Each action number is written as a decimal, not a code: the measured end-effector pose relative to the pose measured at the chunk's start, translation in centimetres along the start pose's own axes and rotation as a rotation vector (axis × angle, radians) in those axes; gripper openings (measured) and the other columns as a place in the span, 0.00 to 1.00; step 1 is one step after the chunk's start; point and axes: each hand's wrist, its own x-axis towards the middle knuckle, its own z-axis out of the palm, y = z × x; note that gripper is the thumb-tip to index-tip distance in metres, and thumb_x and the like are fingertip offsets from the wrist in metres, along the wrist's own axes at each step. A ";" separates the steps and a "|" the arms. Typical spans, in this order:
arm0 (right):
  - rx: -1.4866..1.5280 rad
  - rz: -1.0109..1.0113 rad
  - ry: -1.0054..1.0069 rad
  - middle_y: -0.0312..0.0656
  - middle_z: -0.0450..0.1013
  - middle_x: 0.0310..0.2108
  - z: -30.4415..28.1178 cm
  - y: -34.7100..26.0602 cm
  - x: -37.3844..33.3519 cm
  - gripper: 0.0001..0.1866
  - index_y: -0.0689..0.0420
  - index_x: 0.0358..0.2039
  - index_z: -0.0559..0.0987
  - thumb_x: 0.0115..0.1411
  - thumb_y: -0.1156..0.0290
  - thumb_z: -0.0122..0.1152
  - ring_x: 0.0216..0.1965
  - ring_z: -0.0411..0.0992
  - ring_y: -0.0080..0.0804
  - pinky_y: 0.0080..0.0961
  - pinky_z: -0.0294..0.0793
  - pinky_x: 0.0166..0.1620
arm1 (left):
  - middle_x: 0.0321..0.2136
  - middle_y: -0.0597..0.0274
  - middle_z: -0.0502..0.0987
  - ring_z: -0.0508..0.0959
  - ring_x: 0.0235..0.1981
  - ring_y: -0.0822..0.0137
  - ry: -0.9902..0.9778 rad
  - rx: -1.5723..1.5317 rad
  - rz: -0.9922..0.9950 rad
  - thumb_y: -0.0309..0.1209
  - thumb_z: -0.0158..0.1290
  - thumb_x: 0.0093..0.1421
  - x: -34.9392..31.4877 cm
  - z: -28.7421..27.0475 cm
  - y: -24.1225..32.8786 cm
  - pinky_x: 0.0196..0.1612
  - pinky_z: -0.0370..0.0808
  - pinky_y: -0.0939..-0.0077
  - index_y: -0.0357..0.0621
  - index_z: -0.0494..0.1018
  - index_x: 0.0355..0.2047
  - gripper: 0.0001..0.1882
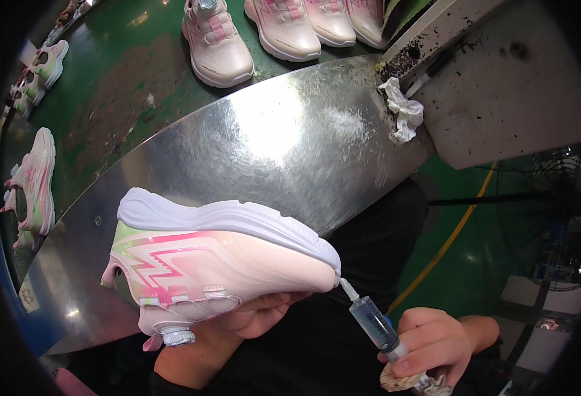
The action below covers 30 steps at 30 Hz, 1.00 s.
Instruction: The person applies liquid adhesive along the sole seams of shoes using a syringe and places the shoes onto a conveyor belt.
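Note:
A pink, white and green sneaker [238, 254] is held on its side, its pale lavender sole turned up and its toe pointing right. Closed around it from below is my left hand [256, 321], the fingers partly hidden behind the shoe. My right hand [436, 343] grips a clear plastic syringe [374, 325] with some clear liquid in it. The nozzle touches the toe end, where sole and upper meet. A crumpled, stained piece of cloth or tissue [399, 378] is also pressed under the right hand's fingers.
A scratched metal bench top [191, 152] lies beneath the shoe. Several matching sneakers [218, 49] stand on a green surface [125, 79] beyond it, with more at the left [36, 185]. Crumpled white tissue [403, 112] lies by a dirty metal panel [515, 86] at the right.

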 end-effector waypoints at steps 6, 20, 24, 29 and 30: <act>-0.146 -0.008 -0.011 0.40 0.75 0.30 1.1 0.3 0.3 0.35 0.64 0.42 0.73 0.45 0.47 0.69 0.23 0.69 0.34 0.28 0.58 0.24 | 0.53 0.57 0.68 0.70 0.54 0.54 0.000 -0.092 0.027 0.16 0.58 0.49 0.7 0.6 -0.1 0.54 0.74 0.66 0.55 0.53 0.62 0.42; -0.623 -0.083 -0.061 0.39 0.73 0.27 2.5 1.2 0.7 0.23 0.60 0.34 0.77 0.49 0.53 0.65 0.18 0.62 0.28 0.23 0.58 0.22 | 0.45 0.56 0.75 0.76 0.47 0.64 -0.063 -0.114 -0.012 0.17 0.51 0.58 1.1 1.0 0.3 0.48 0.78 0.73 0.43 0.69 0.49 0.18; -0.671 -0.052 -0.001 0.33 0.74 0.32 3.9 2.7 -1.1 0.28 0.51 0.41 0.78 0.43 0.49 0.71 0.23 0.59 0.23 0.16 0.55 0.24 | 0.45 0.55 0.75 0.75 0.48 0.64 -0.067 -0.111 -0.026 0.18 0.50 0.59 1.0 1.1 0.4 0.48 0.78 0.73 0.42 0.70 0.49 0.17; -0.723 -0.076 0.032 0.28 0.73 0.28 4.2 2.9 -0.9 0.21 0.47 0.37 0.78 0.46 0.49 0.69 0.22 0.56 0.21 0.15 0.51 0.22 | 0.47 0.55 0.74 0.74 0.50 0.63 -0.092 -0.142 -0.025 0.19 0.50 0.59 0.8 1.4 0.5 0.48 0.77 0.75 0.41 0.70 0.49 0.16; -0.723 -0.079 0.028 0.28 0.73 0.28 4.2 2.9 -0.9 0.21 0.47 0.37 0.78 0.46 0.49 0.69 0.22 0.56 0.21 0.15 0.51 0.22 | 0.47 0.55 0.74 0.74 0.50 0.63 -0.093 -0.143 -0.020 0.19 0.50 0.59 0.8 1.5 0.5 0.48 0.77 0.75 0.41 0.70 0.49 0.16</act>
